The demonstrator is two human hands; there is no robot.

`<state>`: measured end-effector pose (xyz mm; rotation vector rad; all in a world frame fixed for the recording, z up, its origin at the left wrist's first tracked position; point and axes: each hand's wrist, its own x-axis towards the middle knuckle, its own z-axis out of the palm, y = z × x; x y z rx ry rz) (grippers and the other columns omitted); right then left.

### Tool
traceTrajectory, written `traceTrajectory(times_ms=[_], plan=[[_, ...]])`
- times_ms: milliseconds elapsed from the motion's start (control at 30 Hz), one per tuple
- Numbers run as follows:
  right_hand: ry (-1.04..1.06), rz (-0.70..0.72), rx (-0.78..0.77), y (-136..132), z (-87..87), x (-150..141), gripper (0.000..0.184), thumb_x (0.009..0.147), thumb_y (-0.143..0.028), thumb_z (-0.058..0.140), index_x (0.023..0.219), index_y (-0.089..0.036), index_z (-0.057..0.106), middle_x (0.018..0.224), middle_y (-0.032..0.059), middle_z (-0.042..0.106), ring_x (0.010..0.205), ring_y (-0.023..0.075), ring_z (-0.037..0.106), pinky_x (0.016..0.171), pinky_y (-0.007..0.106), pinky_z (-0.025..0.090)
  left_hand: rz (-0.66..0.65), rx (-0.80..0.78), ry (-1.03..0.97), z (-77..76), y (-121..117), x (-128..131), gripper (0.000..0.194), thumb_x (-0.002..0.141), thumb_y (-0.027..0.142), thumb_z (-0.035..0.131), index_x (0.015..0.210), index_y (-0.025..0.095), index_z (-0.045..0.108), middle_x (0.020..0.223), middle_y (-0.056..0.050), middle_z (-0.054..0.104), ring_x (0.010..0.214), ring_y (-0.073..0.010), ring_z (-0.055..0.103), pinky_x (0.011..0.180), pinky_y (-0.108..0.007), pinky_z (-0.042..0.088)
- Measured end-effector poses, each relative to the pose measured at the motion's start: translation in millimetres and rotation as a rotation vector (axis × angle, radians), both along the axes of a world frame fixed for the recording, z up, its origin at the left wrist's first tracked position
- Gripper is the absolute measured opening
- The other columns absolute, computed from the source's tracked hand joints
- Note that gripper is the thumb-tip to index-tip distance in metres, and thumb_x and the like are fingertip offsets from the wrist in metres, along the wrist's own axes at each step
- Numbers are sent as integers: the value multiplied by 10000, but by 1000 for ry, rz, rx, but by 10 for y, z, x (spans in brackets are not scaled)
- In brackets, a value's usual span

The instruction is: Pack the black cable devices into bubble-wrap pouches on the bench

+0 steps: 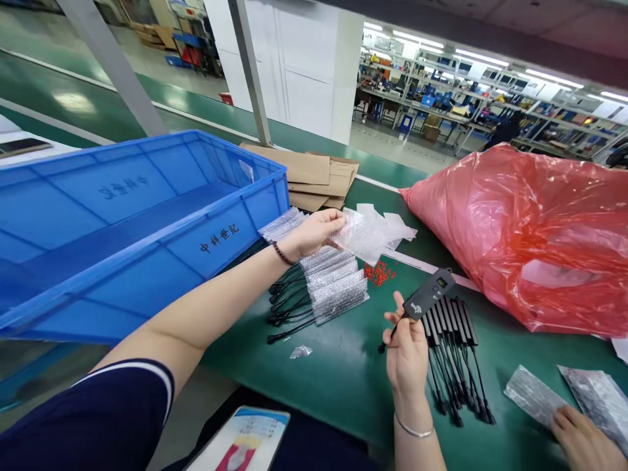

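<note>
My left hand (321,233) is closed on a clear bubble-wrap bag (362,237), held above the table by its left edge. In my right hand (408,350) is a black handheld device (428,294) with a small lit display and a short cable, tilted up to the right. Beneath my left arm lies a row of wrapped devices (338,291), their black cable ends sticking out to the left. Unwrapped black devices (454,324) with cables lie in a row right of my right hand. Small red rings (379,273) are scattered between my hands.
A large blue bin (235,219) stands at left, flat cardboard (314,173) behind it. A red plastic bag (530,229) bulges at right. Another person's hand (586,435) touches a bubble-wrap bag (532,392) at lower right. A plastic scrap (301,352) lies near the green table's front edge.
</note>
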<state>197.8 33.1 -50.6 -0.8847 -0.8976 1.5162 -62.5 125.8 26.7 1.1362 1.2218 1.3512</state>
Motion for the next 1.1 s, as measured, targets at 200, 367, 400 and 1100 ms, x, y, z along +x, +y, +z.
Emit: traceTrajectory(times_ms=[200,367,400,1100], plan=[[32,-2,-49,-63,111,-70,210,738,-347,708,830,-206,583,941,20,581,653,79,485,447,180,367,-254,-67,-328,-91,-850,351,292,763,388,686,902,152,585,736,-6,585,610,-110,583,552,-226,508],[34,-134,-22,-254,131,-221,214,760,-360,693,836,-192,584,907,25,583,590,61,439,437,178,357,-327,52,-562,-363,-1277,835,534,638,388,796,1094,181,609,1148,-104,608,1071,-242,554,869,-355,497],[10,-114,4,-289,122,-242,207,773,-359,683,860,-194,595,899,25,579,595,63,446,444,181,363,-267,20,-545,-418,-1307,904,442,660,335,790,1038,168,634,1078,-94,635,1016,-217,575,858,-331,494],[-720,236,300,-759,57,220,198,863,-355,567,804,-183,643,789,7,517,539,63,478,479,213,417,-151,-51,-547,-429,-1249,667,395,686,237,779,1015,142,582,975,-68,663,875,-169,631,744,-297,516]])
